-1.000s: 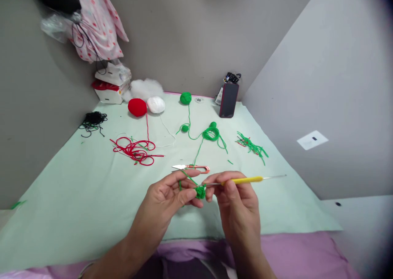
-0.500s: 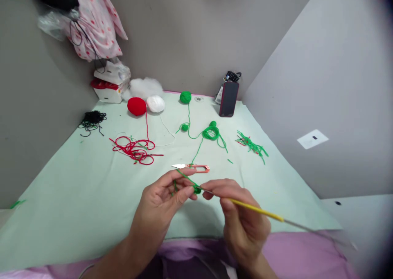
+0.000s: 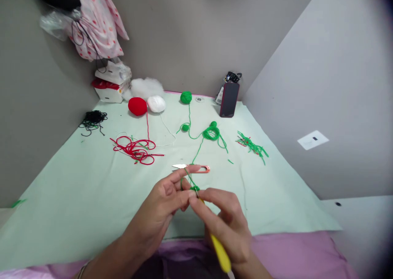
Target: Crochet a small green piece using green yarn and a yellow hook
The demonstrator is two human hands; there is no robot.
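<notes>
My left hand [image 3: 167, 197] pinches a small green crochet piece [image 3: 195, 188] between thumb and fingers, and a strand of green yarn [image 3: 189, 174] runs over its raised index finger. In my right hand [image 3: 225, 217] is a crochet hook [image 3: 220, 252] with a yellow handle, held with its metal tip at the green piece. The fingertips of both hands nearly meet there. Just beyond my left index finger lies a pair of orange thread snips [image 3: 205, 169], partly covered by that finger. Fingers hide much of the green piece.
Green yarn [image 3: 211, 133] is coiled farther back, near a green ball [image 3: 186, 97]. Tangled red yarn [image 3: 138, 150] lies left, below red [image 3: 137, 106] and white [image 3: 156, 104] balls. Green scraps [image 3: 253, 145] sit right. A phone [image 3: 229, 100] stands at the back.
My right hand has turned the hook from pointing out rightward to a steep angle, its handle end now toward me. My left index finger has straightened rightward over the snips.
</notes>
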